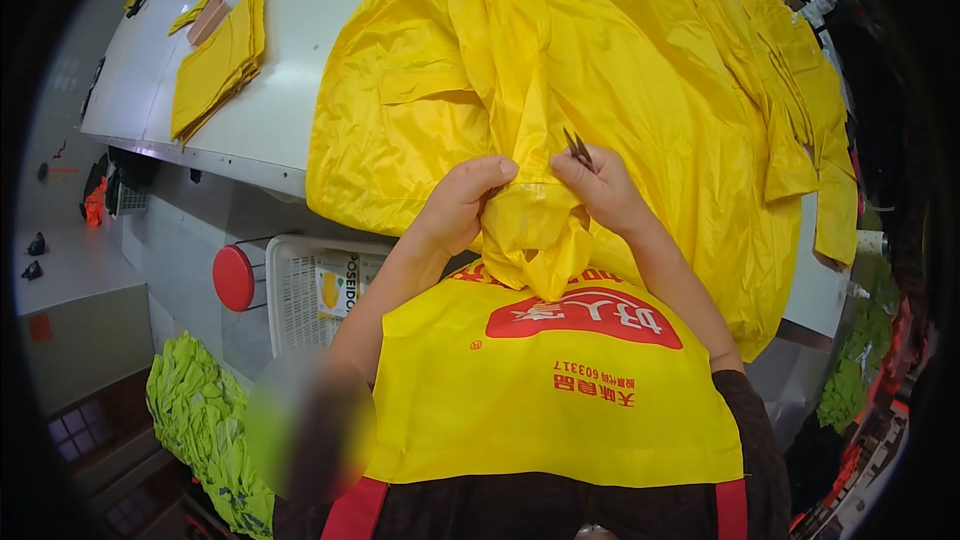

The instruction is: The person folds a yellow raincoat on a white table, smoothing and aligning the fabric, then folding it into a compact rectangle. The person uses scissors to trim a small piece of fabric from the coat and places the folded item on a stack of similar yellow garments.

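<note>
A big shiny yellow raincoat spreads over the table and hangs past its near edge toward my body. My left hand is closed, pinching a gathered part of the raincoat between thumb and fingers. Just to its right, my right hand is closed around small dark thread snips, whose two pointed tips stick up beyond the fingers. The right thumb and fingers also touch the raincoat's edge. Between my hands a puckered piece of the cloth hangs down over my yellow apron.
On the white table, folded yellow pieces lie at the left, and more yellow cloth lies at the right. Below the table's left edge are a white basket and a red round stool. Lime-green cloth heaps at lower left.
</note>
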A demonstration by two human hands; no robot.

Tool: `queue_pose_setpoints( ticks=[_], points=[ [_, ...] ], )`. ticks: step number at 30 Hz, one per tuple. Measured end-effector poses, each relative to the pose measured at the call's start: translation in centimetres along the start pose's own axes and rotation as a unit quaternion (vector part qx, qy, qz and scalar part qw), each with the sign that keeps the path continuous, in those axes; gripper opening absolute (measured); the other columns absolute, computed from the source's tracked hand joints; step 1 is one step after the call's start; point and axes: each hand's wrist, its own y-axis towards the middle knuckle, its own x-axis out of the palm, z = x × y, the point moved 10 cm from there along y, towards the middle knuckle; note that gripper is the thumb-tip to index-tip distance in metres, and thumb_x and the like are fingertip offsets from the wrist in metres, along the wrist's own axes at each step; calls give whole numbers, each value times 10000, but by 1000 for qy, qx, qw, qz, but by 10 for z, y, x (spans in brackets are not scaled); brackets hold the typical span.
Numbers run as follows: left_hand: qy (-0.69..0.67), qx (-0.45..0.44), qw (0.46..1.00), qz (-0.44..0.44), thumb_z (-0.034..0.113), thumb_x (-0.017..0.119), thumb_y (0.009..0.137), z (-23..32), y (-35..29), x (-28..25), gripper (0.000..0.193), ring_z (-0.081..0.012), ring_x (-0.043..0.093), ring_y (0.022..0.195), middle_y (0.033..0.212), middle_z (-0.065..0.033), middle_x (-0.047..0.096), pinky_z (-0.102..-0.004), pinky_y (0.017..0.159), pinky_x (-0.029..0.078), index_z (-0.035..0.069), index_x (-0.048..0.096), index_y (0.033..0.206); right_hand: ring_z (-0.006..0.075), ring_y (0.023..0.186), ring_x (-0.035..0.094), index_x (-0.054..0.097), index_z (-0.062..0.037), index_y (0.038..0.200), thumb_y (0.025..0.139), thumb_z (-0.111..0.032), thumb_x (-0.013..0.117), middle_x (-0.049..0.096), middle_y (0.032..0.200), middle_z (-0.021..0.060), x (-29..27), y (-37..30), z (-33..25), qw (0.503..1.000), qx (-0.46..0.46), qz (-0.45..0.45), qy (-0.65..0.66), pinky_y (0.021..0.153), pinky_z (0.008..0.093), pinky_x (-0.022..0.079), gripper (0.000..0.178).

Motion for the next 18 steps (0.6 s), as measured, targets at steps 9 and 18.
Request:
queue_pose_setpoints(
  ticks=[9,18],
  points=[
    [18,-17,1000,1,119,553,866,5,3,9,128,-87,602,714,838,-41,638,-217,653,491,11,585,928,41,572,400,622,-16,879,822,-197,663,482,654,-57,-33,-7,-18,998,-6,50,-31,510,216,336,194],
    [233,-23,971,40,131,679,803,-10,18,-6,117,-6,487,632,731,60,567,-164,521,382,72,629,891,202,505,440,544,-7,744,818,-93,610,456,584,97,-6,-5,-48,960,-162,53,-222,480,308,354,131]
  ],
)
